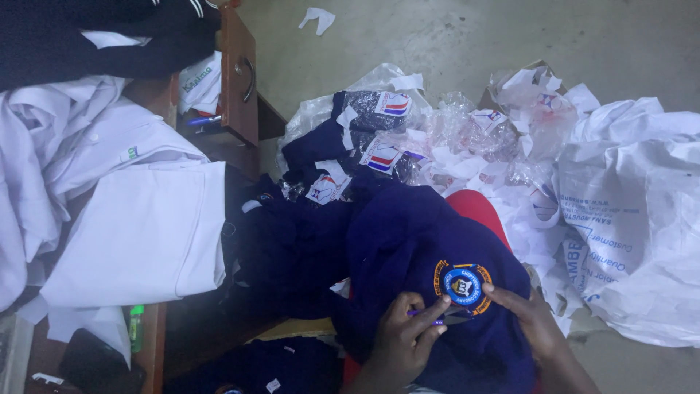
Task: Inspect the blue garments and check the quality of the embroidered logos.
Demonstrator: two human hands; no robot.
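A navy blue garment (408,233) lies over my lap, with a round blue and yellow embroidered badge (463,286) on it. My left hand (405,339) grips a small purple-handled tool (430,317) with its tip at the badge's lower edge. My right hand (529,317) presses the cloth flat, fingertips touching the badge's right side.
White shirts (131,219) are piled on a wooden desk (237,80) at the left. More packed navy garments (357,138) and crumpled clear wrappers (467,131) lie ahead on the floor. A large white sack (634,211) is at the right. A green marker (135,328) sits near the desk edge.
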